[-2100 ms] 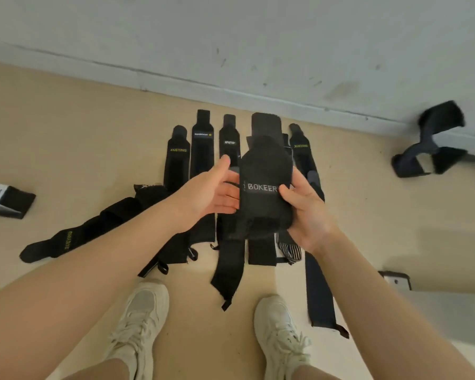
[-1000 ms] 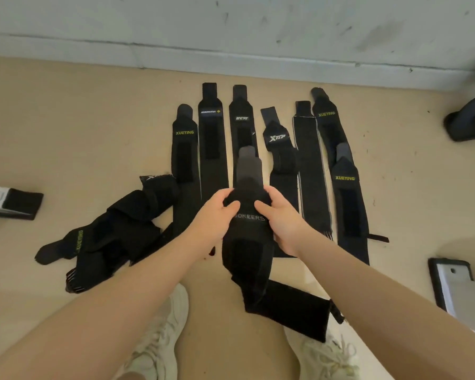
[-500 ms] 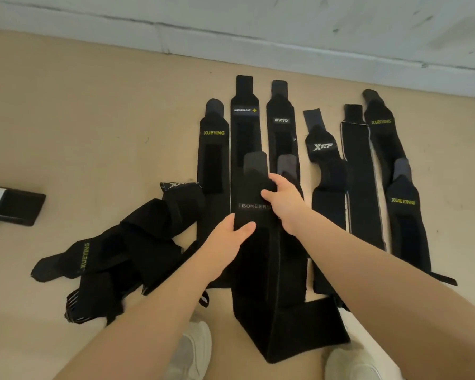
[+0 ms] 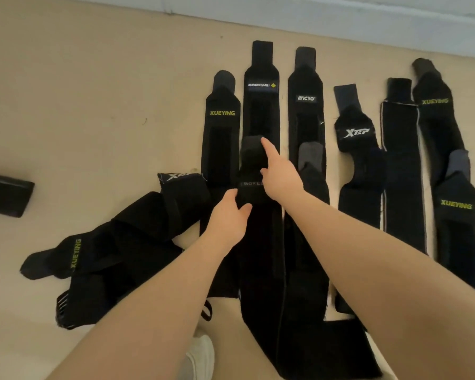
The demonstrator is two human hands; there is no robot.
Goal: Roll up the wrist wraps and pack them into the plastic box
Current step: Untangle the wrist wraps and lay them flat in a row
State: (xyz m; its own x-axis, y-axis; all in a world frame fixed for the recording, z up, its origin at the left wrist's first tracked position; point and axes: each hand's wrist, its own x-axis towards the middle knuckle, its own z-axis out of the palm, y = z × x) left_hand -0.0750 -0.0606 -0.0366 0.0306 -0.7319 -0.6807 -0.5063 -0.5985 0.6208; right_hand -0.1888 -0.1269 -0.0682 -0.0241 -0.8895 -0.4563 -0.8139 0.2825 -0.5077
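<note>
Centre of frame: long black elastic wrist wrap lettered BOKE... (image 4: pixel 254 174), woven and matte, flat on the beige floor (image 4: pixel 93 91), lapping over neighbouring straps, with a narrower fuzzy tab at its far end. Left hand (image 4: pixel 228 218) at the wrap's near-left edge just below the lettering, thumb laid on the cloth, other fingers under or beside the edge; pinching or merely pressing — cannot tell. Right hand (image 4: pixel 281 178) across the wrap's right side, covering the end of the lettering, index finger stretched straight onto the tab, remaining fingers curled toward the cloth; grip not clear.

Upper centre, side by side lengthwise: black strap with yellow-green XUEYING print (image 4: pixel 221 127), black strap with a white-lettered label and yellow diamond (image 4: pixel 261 100), black strap with a white logo (image 4: pixel 305 105). Right of these: wavy black strap marked XTEP (image 4: pixel 354 135), plain black band with pale stitched edges (image 4: pixel 401 165), two more XUEYING straps (image 4: pixel 436 111) at far right, one overlapping the other. Lower left: loose heap of crumpled black wraps (image 4: pixel 115 250). Left edge: dark flat rectangular object (image 4: pixel 6 194). Bottom centre: toe of a white shoe (image 4: pixel 203 355). Top: pale wall base (image 4: pixel 313 12).
</note>
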